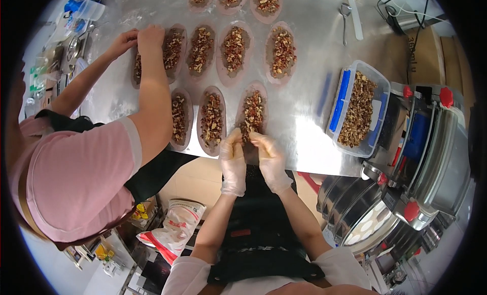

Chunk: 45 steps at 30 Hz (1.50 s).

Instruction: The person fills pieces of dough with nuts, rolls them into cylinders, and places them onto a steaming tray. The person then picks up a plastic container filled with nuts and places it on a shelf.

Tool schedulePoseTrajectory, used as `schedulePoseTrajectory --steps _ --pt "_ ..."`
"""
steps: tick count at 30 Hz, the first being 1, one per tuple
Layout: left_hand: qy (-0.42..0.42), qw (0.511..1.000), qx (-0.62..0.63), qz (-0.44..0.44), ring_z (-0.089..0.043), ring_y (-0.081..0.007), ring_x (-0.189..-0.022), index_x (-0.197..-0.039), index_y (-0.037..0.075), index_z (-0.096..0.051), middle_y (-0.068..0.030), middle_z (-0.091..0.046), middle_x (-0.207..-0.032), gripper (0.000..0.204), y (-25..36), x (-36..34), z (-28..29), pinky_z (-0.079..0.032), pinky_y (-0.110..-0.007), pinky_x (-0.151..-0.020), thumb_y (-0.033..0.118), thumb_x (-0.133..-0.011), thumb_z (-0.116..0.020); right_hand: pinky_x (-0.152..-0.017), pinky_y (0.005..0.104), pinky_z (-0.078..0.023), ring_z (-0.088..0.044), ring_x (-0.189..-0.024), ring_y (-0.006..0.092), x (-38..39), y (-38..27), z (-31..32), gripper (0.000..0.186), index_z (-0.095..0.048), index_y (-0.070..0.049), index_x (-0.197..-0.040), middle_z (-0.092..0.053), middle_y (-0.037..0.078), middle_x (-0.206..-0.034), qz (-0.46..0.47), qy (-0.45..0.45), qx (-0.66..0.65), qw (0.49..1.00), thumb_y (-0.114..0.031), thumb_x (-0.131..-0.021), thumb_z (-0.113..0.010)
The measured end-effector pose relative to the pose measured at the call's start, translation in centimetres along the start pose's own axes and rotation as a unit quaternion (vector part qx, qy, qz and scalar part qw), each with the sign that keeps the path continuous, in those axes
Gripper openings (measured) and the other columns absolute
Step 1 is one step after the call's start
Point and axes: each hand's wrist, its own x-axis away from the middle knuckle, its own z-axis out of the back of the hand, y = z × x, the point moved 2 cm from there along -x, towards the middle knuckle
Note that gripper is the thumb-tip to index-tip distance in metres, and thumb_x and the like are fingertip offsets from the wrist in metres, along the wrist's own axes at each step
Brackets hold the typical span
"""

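Observation:
A flat oval of pinkish dough point(265, 103), topped with chopped nuts and reddish bits, lies at the near edge of the metal table. Both my hands wear clear gloves. At its near end, my left hand point(233, 160) pinches the dough on the left side. Opposite it, my right hand point(271, 160) has its fingertips closed on the right side of the same end. My fingers partly hide that end. Just left is another nut-topped dough oval point(211, 117), with one more point(179, 120) beyond it.
Several more topped ovals point(233, 50) lie farther back on the steel table point(307, 56). A co-worker point(76, 178) at left handles dough at the far left. A plastic tub of chopped nuts point(356, 110) stands right, by a metal machine point(431, 158). Utensils point(345, 21) lie at the back.

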Motion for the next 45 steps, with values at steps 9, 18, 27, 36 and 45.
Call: schedulePoseTrajectory --steps 9,18,27,36,45 --pt "-0.017 0.969 -0.171 -0.179 -0.060 -0.0334 -0.098 -0.111 0.004 -0.062 -0.0162 -0.062 -0.103 0.024 4.5 -8.9 -1.2 -0.048 -0.038 -0.087 0.000 -0.088 -0.056 -0.093 0.0281 -0.048 -0.062 -0.105 0.0194 -8.7 -1.3 2.8 0.024 -0.063 0.003 -0.116 -0.067 0.013 -0.113 0.022 0.095 0.042 0.994 0.000 -0.097 -0.048" --pt "-0.184 0.927 -0.247 -0.213 -0.061 -0.0299 -0.100 -0.115 0.003 -0.063 -0.0151 -0.061 -0.108 0.030 4.7 -14.6 -4.3 -0.047 -0.034 -0.088 -0.002 -0.087 -0.054 -0.078 0.0420 -0.051 -0.064 -0.088 0.0351 -12.9 -2.5 0.6 0.014 -0.067 -0.005 -0.096 -0.067 0.017 -0.098 0.011 0.114 0.292 0.950 -0.007 -0.083 -0.062" --pt "-0.267 0.929 -0.187 -0.174 -0.061 -0.0271 -0.097 -0.115 0.001 -0.062 -0.0135 -0.059 -0.103 0.033 3.3 -16.2 -4.2 -0.047 -0.032 -0.088 -0.008 -0.084 -0.055 -0.081 0.0354 -0.051 -0.067 -0.089 0.0273 -12.7 -4.4 0.2 0.017 -0.066 -0.004 -0.100 -0.069 0.013 -0.096 -0.059 0.090 0.223 0.969 -0.009 -0.083 -0.065" --pt "-0.259 0.901 -0.221 -0.268 -0.060 -0.0327 -0.101 -0.110 0.002 -0.066 -0.0182 -0.061 -0.107 0.028 3.7 -16.3 -3.5 -0.047 -0.037 -0.090 -0.003 -0.082 -0.060 -0.083 0.0313 -0.051 -0.066 -0.092 0.0239 -13.3 -1.3 1.2 0.014 -0.067 -0.001 -0.098 -0.069 0.013 -0.099 0.010 0.023 0.104 0.994 -0.003 -0.086 -0.062" --pt "-0.282 0.907 -0.196 -0.244 -0.061 -0.0305 -0.098 -0.102 0.007 -0.069 -0.0146 -0.064 -0.097 0.021 4.3 -15.6 -2.7 -0.049 -0.039 -0.084 0.004 -0.081 -0.066 -0.081 0.0298 -0.050 -0.064 -0.086 0.0226 -12.9 -2.6 1.9 0.019 -0.070 -0.007 -0.103 -0.066 0.009 -0.089 -0.004 -0.019 0.129 0.991 -0.007 -0.085 -0.067"
